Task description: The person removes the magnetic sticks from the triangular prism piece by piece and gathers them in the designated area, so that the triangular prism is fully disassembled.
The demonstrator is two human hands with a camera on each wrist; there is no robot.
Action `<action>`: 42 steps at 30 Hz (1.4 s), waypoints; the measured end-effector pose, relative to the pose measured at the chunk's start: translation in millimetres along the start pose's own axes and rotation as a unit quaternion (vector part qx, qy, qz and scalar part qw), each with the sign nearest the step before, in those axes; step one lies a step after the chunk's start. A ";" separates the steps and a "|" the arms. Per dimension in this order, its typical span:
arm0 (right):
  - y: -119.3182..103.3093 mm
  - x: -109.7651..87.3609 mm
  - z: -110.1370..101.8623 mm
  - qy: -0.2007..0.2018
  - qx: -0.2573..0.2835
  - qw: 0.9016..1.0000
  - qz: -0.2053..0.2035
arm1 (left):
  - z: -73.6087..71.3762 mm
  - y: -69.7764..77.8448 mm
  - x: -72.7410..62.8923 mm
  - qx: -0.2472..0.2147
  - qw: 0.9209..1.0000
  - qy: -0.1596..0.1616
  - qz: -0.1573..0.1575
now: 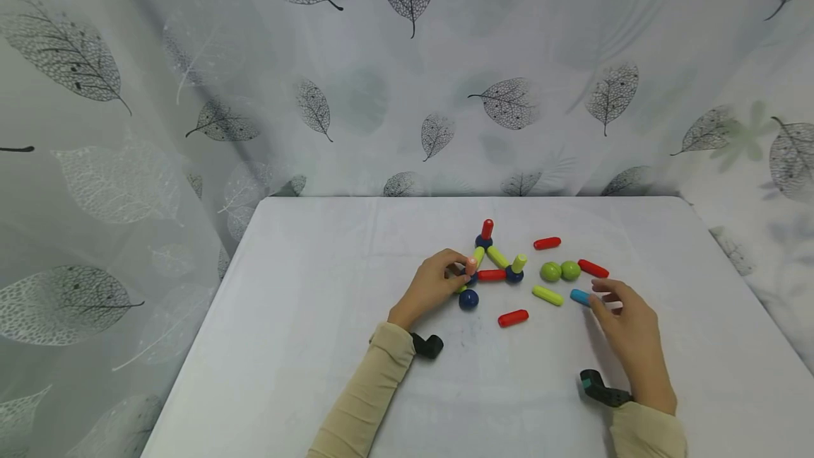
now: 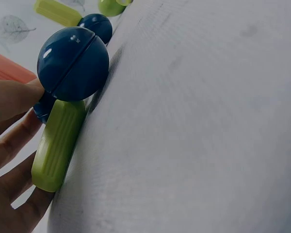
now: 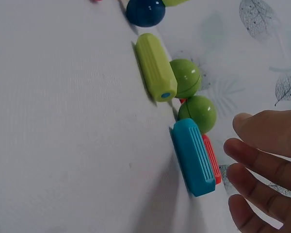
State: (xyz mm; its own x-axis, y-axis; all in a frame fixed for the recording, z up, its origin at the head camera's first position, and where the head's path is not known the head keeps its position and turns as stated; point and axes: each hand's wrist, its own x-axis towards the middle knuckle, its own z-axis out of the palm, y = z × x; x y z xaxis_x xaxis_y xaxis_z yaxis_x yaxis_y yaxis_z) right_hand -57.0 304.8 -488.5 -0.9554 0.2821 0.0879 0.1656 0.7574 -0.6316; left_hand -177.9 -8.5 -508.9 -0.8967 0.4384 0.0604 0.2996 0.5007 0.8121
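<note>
Left hand gripping, with thumb and fingers closed about the near-left corner of a triangular frame of rods and balls; right hand loosely open, its fingers just beside a blue rod on the table. The frame lies right of centre on the white table; its three dark blue corner balls bear upright rods: orange at the held corner, red at the far corner, yellow-green at the right. A separate blue ball sits just nearer the wearer. Farther right are two green balls, a loose yellow-green rod and scattered red rods. Beyond the table hangs leaf-patterned cloth.
</note>
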 end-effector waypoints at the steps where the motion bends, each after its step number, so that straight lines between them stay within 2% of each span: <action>1: -2.7 -0.5 0.5 0.006 0.002 1.000 -0.004 | 0.0 0.1 -0.4 0.000 1.000 0.001 0.000; 8: -23.9 -5.4 10.0 0.052 0.031 0.996 -0.063 | -0.2 -2.2 0.1 0.007 1.000 0.005 0.008; 16: -53.7 -8.7 24.8 0.054 0.064 0.990 -0.112 | -0.6 -5.7 1.2 0.004 1.000 0.010 0.024; 27: -93.2 2.4 57.8 -0.019 0.083 0.978 -0.193 | -2.8 -6.1 3.4 0.008 0.999 0.009 0.038; 36: -113.6 17.7 70.6 -0.058 0.082 0.975 -0.199 | -1.0 -9.6 6.2 0.002 0.999 0.005 0.044; 42: -119.1 27.0 78.1 -0.069 0.076 0.969 -0.227 | -1.4 -9.7 5.1 0.012 0.999 0.011 0.052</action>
State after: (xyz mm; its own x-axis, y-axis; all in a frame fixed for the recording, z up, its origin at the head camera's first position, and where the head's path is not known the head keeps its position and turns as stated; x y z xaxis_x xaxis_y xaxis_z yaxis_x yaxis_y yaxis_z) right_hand -121.6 176.2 -471.0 -0.9467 -0.1487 0.2857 -0.3067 0.6873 -0.6585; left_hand -185.8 -12.1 -515.6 -0.8672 0.4724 0.1574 0.3991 0.4705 0.7870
